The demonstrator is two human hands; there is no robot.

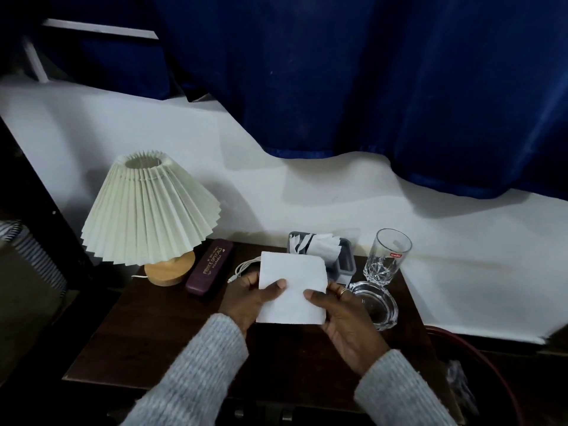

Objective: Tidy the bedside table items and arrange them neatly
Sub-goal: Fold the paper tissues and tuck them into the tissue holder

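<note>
Fingers of both hands closed on white tissue [292, 287], left hand [246, 298], right hand [344, 318], palms angled inward, above bedside table [147, 330]

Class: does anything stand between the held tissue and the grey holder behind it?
Nothing visible. Both hands hold the tissue just in front of the grey holder, whose top already holds tissues.

Dark wood table [147, 333]: lamp [150, 219] back-left corner, case [209, 269], cable [244, 267], holder [341, 262], glass [386, 256] back-right, ashtray [375, 304] right edge.
</note>
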